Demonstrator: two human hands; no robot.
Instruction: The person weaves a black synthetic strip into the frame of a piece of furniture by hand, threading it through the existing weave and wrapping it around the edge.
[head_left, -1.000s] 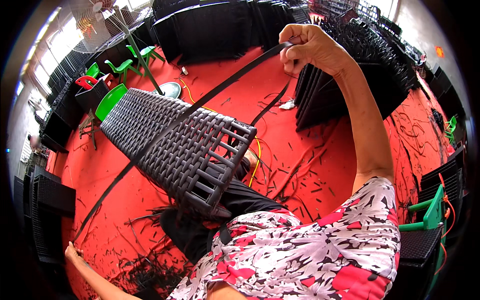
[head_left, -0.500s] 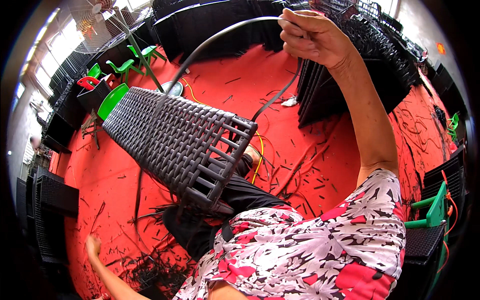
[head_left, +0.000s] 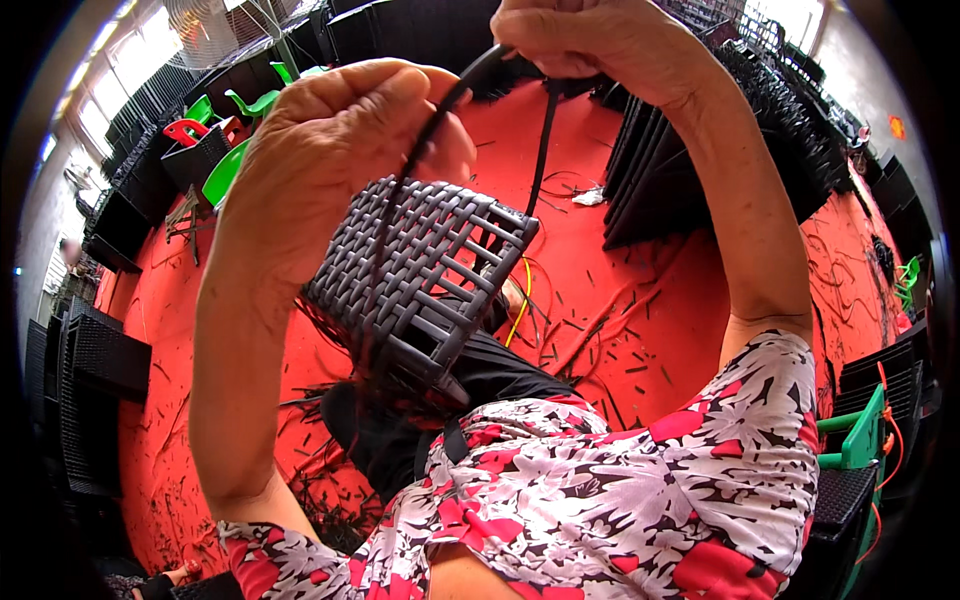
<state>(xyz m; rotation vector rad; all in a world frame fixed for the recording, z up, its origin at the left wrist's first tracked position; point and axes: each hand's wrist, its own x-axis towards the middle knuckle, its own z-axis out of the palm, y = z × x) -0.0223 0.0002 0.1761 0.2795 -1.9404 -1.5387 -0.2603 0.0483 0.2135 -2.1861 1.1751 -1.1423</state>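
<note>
My right hand (head_left: 590,40) is raised at the top, its fingers pinched on a dark flat weaving strip (head_left: 545,150). One length of the strip drops from it to the open-slatted end of a woven black furniture piece (head_left: 420,260); another slants down past my left hand. My left hand (head_left: 350,130) is lifted beside that slanting length, fingers loosely curled and apart, partly blurred; the strip crosses in front of its fingertips. The woven piece rests tilted over my legs. Its slats are bare near the right end, and my left hand and forearm hide its far left part.
Strip scraps litter the red floor (head_left: 650,350), with a yellow cord (head_left: 520,310) beyond the woven piece. Stacked black panels (head_left: 690,180) stand at the back right. Green chairs (head_left: 255,103) are at the back left, and a green chair frame (head_left: 860,435) is at right.
My left hand has risen from the lower left to beside the strip. My right hand has moved a little left and up, still gripping the strip. The woven piece appears slightly shifted.
</note>
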